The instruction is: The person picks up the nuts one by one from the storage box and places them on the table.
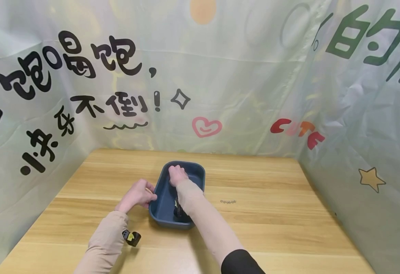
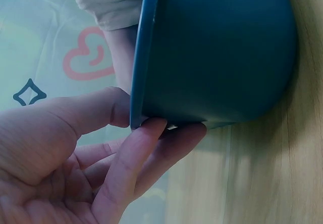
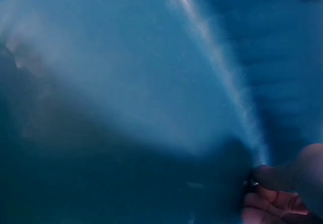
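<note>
A deep blue rectangular basin (image 1: 159, 211) with rounded corners stands on the wooden table. My left hand (image 1: 140, 195) pinches its left rim, thumb on the rim and fingers against the outer wall in the left wrist view. Inside the basin, toward its far end, is my right hand (image 1: 178, 175). In the right wrist view its thumb and fingers (image 3: 275, 177) come together low over the basin floor. A tiny shiny thing (image 3: 254, 183) shows at those fingertips, too small and dark to name.
Several tiny ring-like pieces (image 1: 228, 202) lie in a row on the table (image 1: 272, 220), right of the basin. Printed cloth (image 1: 248, 95) hangs along the back and sides. A wrist camera (image 1: 131, 238) sticks out from the left sleeve.
</note>
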A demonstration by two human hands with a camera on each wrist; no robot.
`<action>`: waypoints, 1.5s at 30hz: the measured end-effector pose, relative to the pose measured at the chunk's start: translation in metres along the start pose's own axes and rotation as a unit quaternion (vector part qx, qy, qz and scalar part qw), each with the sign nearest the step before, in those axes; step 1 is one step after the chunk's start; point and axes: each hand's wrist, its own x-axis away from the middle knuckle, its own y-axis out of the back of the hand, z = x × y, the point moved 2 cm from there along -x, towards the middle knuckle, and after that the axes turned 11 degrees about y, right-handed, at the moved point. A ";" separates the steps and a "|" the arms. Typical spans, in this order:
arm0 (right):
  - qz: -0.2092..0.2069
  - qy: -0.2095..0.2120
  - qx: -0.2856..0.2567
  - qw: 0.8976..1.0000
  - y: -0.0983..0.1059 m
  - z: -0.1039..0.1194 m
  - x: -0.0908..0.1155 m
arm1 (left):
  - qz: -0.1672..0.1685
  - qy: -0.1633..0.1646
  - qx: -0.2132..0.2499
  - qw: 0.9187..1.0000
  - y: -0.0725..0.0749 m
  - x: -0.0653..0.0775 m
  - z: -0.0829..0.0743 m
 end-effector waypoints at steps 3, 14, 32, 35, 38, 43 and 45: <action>0.004 0.004 0.008 1.000 0.002 0.001 -0.001 | -0.001 0.000 -0.003 1.000 0.000 0.000 0.000; 0.007 0.013 0.033 0.999 0.006 0.004 0.002 | -0.002 -0.006 -0.005 1.000 0.000 0.000 -0.001; 0.008 0.012 -0.030 0.999 0.026 0.004 0.020 | 0.003 -0.006 0.004 1.000 0.000 -0.002 0.001; 0.005 0.016 -0.057 0.998 0.030 0.002 0.024 | 0.003 -0.009 0.003 1.000 0.001 -0.002 0.001; 0.006 0.021 -0.096 0.995 0.031 -0.002 0.025 | 0.002 -0.007 0.003 1.000 0.001 -0.002 0.001; 0.007 0.034 -0.135 0.990 0.038 -0.003 0.032 | 0.005 -0.005 0.007 1.000 0.000 -0.002 0.002; 0.004 0.042 -0.143 0.989 0.042 -0.003 0.036 | 0.006 -0.005 0.008 1.000 0.000 -0.002 0.002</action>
